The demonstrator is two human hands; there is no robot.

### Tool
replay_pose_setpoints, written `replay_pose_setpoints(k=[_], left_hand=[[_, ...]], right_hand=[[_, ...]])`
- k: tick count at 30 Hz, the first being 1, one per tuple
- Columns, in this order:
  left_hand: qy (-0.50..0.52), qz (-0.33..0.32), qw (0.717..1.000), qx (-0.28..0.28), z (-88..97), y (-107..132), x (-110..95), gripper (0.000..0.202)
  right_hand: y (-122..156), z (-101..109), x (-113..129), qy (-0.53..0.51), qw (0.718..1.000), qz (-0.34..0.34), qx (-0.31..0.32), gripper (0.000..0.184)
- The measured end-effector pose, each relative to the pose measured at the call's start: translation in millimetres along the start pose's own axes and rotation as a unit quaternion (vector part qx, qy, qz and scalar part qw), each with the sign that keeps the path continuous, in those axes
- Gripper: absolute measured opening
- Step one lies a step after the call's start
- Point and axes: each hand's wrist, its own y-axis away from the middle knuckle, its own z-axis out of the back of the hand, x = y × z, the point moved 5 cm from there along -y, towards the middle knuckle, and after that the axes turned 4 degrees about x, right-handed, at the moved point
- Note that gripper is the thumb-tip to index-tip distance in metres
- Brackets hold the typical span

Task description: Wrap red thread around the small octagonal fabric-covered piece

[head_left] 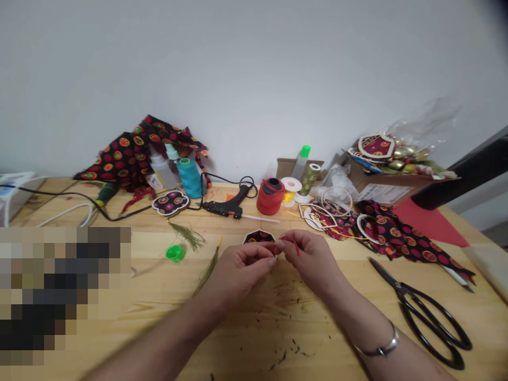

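In the middle of the table, my left hand (240, 270) and my right hand (315, 262) meet at their fingertips. A red cord (296, 245) runs between the pinched fingers of my right hand. The thumb and forefinger of my left hand are closed at the cord's end, on a small thing too hidden to name. Just behind the fingers lies a pale-edged ornament (259, 236) with dark patterned fabric, partly covered by my left hand. A spool of red cord (270, 197) stands farther back.
Black scissors (420, 307) lie at the right. A glue gun (230, 206), teal thread cone (189, 179) and yellow spool (289, 193) line the back. A green cap (174, 253) and flower-shaped ornament (170, 202) are at left; a cardboard box (381, 188) stands back right.
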Motion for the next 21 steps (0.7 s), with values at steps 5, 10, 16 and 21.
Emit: replay_pose_setpoints(k=[5, 10, 16, 21], left_hand=[[-0.093, 0.016, 0.995, -0.012, -2.1, 1, 4, 0.017], [-0.134, -0.019, 0.991, 0.000, -4.4, 3, -1, 0.017], [-0.148, -0.001, 0.989, 0.007, -5.8, 3, -2, 0.022], [-0.100, 0.000, 0.994, -0.030, -1.0, 2, -1, 0.022]], right_hand=[[1, -4, -4, -0.057, 0.998, -0.029, 0.026, 0.016], [3, -10, -4, -0.186, 0.980, -0.056, 0.051, 0.016], [5, -16, -7, -0.265, 0.958, -0.056, 0.089, 0.018], [3, -13, -7, -0.284, 0.955, -0.050, 0.067, 0.017]])
